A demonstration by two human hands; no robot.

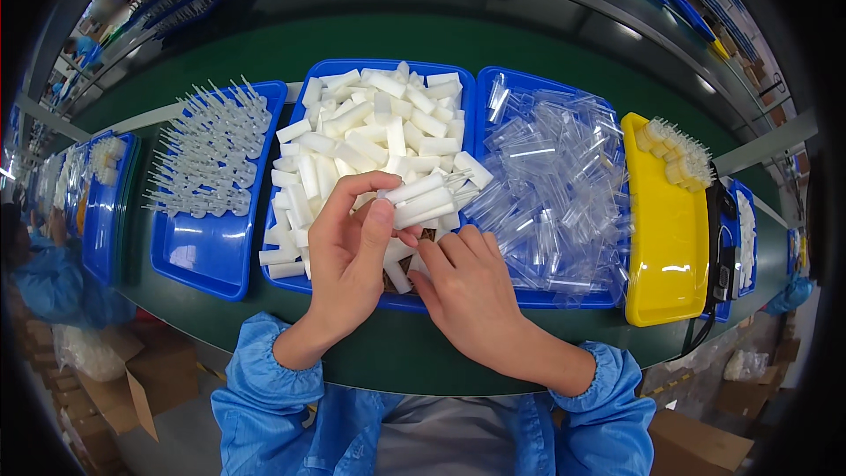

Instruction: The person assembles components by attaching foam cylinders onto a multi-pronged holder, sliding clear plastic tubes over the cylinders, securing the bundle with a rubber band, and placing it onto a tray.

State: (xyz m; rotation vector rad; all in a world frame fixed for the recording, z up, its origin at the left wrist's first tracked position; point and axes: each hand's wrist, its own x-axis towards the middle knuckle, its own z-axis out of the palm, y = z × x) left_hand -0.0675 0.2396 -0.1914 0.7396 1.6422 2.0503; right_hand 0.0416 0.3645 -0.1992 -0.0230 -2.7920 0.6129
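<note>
My left hand [348, 247] is closed, thumb and fingers pinching a small bundle of white foam blocks [425, 200]. Thin pale pins stick out of the bundle's right end. Just below and to its right, my right hand [467, 286] has its fingers curled together; whatever lies between them, if anything, is hidden. Both hands are over the near edge of a blue tray [312, 70] heaped with loose white foam blocks [357, 128]. A patch of brown, patterned tray bottom shows between the hands.
Right of the foam stands a blue tray [529, 298] of clear plastic tubes [551, 185], then a yellow tray [670, 256] with pin-tipped foam bundles [674, 152]. At left, a blue tray [198, 247] holds rows of whitish thin-tipped parts [211, 154]. A co-worker's blue sleeve [53, 282] appears far left.
</note>
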